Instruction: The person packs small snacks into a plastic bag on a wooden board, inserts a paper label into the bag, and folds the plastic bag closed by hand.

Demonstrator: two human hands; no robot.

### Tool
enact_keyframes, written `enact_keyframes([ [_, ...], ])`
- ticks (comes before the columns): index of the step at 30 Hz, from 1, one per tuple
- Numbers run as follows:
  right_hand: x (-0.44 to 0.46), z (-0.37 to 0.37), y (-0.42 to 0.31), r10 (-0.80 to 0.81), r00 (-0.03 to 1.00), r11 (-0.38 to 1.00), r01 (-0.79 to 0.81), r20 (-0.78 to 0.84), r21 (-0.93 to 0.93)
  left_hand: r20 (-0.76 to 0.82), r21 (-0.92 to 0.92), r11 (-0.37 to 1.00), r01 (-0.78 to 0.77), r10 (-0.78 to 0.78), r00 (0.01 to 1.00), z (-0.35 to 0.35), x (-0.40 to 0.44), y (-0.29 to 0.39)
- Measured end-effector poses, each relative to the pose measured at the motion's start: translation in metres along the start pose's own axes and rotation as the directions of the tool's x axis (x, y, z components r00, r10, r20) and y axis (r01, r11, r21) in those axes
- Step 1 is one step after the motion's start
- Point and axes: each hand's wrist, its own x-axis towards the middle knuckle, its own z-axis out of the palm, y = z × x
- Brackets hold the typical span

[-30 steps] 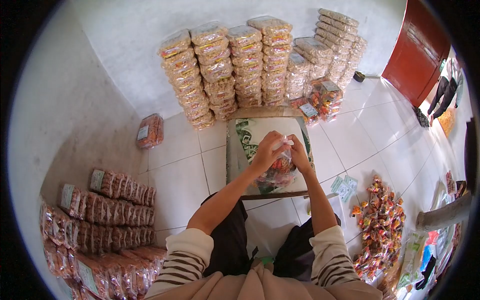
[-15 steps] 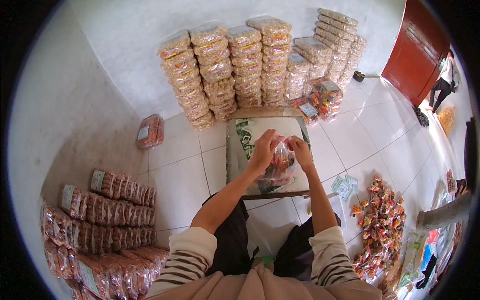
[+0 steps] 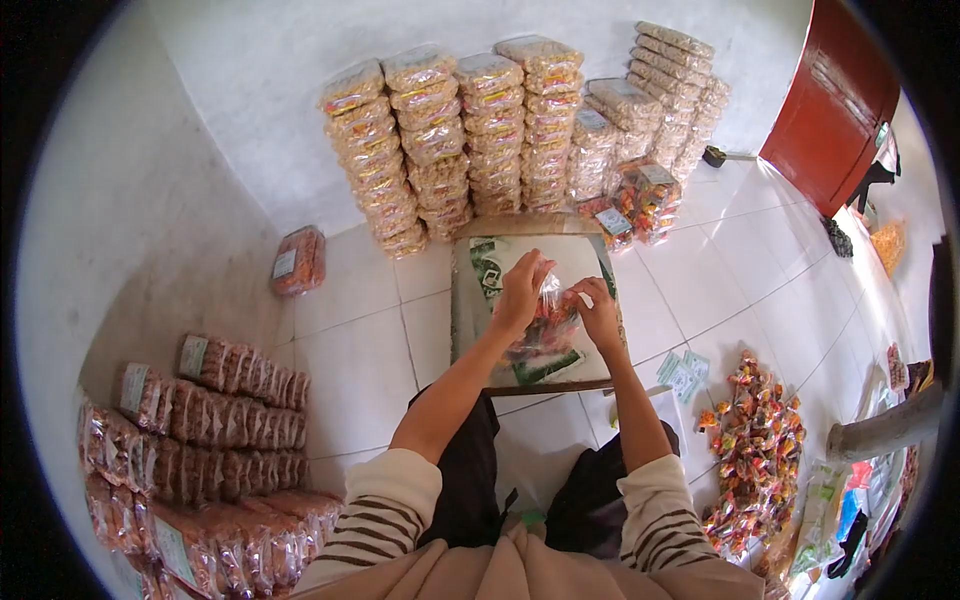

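A clear plastic bag point(image 3: 548, 334) with red and orange wrapped pieces inside rests on the low table point(image 3: 468, 345) in front of me. My left hand point(image 3: 520, 292) is closed on the gathered top of the bag, at its left side. At the right side of the bag's neck, my right hand point(image 3: 597, 308) pinches with thumb and forefinger at the plastic. The exact grip of the fingertips is too small to make out. A green and white printed sheet lies under the bag on the tabletop.
Tall stacks of packed snack bags point(image 3: 430, 140) stand against the wall. Reddish-brown packs point(image 3: 240, 430) fill the left floor. A pile of small wrapped pieces point(image 3: 755, 450) and some printed labels point(image 3: 684, 375) lie on the right. A red door point(image 3: 835, 100) is at the back right.
The bag sits a little lower and its top is drawn closer together. My right hand has shifted slightly down at its neck. A person by the door has moved mostly out of sight.
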Motion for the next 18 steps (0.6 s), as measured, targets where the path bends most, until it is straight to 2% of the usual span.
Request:
enact_keyframes([
  [1,0.002,0.001,-0.002,-0.134,0.990,0.987,0.130,-0.045,-0.091,0.001,0.004,1.000,0.000,0.000,1.000,0.001,0.000,-0.003],
  [2,0.003,0.003,-0.005,-0.134,0.990,0.988,0.130,-0.045,-0.088,-0.010,-0.028,0.999,-0.022,0.022,1.000,0.002,0.001,-0.005],
  [4,0.007,0.003,-0.024,-0.123,0.992,0.991,0.125,-0.037,0.053,-0.026,-0.061,0.997,-0.041,0.039,0.999,0.000,0.000,-0.003],
  [5,0.007,0.005,-0.025,-0.124,0.992,0.991,0.126,-0.033,0.053,0.033,-0.051,0.999,0.003,-0.001,0.999,-0.001,-0.003,-0.001],
  [7,0.004,0.017,-0.012,0.146,0.986,0.976,-0.157,0.081,0.151,0.090,-0.037,0.998,0.047,-0.044,0.995,-0.003,-0.003,0.004],
  [11,0.008,0.020,-0.004,0.211,0.964,0.947,-0.243,0.165,0.212,0.109,-0.001,0.999,0.054,-0.053,0.993,-0.007,-0.002,0.003],
  [13,0.008,0.021,-0.009,0.216,0.965,0.947,-0.245,0.150,0.207,0.129,0.022,0.998,0.057,-0.059,0.990,-0.006,0.000,-0.005],
  [14,0.009,0.021,-0.011,0.223,0.966,0.948,-0.247,0.133,0.199,-0.087,-0.272,0.945,0.181,-0.211,0.974,-0.004,0.005,-0.009],
  [15,0.009,0.023,-0.008,0.224,0.965,0.947,-0.249,0.137,0.201,-0.242,-0.559,0.801,0.214,-0.404,0.882,-0.002,0.009,-0.014],
  [16,0.008,0.025,-0.003,0.287,0.941,0.878,-0.332,0.178,0.344,-0.241,-0.557,0.801,0.219,-0.408,0.881,-0.014,0.013,-0.015],
  [17,0.007,0.027,0.002,0.339,0.913,0.782,-0.407,0.226,0.471,-0.349,-0.600,0.784,0.156,-0.432,0.832,-0.032,0.018,-0.018],
  [18,0.007,0.026,0.000,0.347,0.921,0.843,-0.390,0.180,0.370,-0.453,-0.635,0.768,0.082,-0.455,0.767,-0.044,0.023,-0.017],
])
